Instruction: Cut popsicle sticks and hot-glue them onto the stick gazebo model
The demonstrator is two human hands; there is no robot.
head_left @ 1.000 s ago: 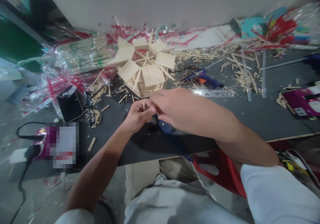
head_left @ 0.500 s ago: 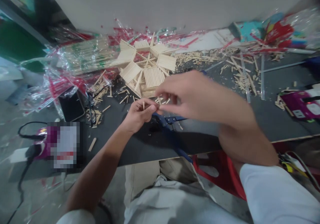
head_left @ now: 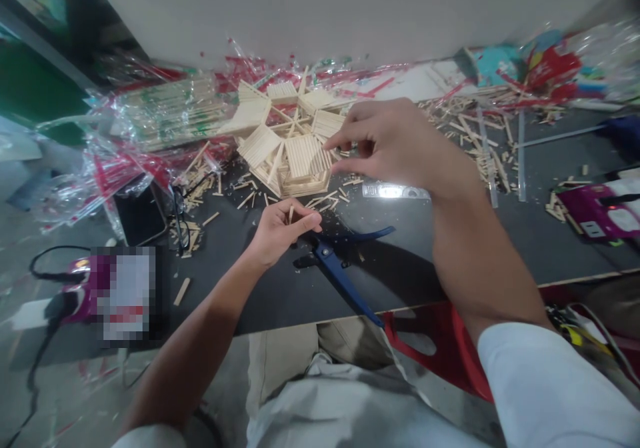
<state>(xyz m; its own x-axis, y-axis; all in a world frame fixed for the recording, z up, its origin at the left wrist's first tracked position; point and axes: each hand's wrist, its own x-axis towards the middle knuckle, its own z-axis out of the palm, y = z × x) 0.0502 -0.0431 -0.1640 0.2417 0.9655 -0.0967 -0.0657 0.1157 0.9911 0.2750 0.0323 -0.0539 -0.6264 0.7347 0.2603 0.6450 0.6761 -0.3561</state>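
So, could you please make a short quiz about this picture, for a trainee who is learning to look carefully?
1. True or false: the left hand holds a thin wooden stick.

2. Which thing lies right beside the glasses?
a) the metal ruler
b) the dark phone
c) the blue-handled tool

3. Fill in one word, "together" or "apart": on the dark table, the handles of the blue-handled tool are spread ____.

Key: 1. True. 2. b, the dark phone. 3. Apart.
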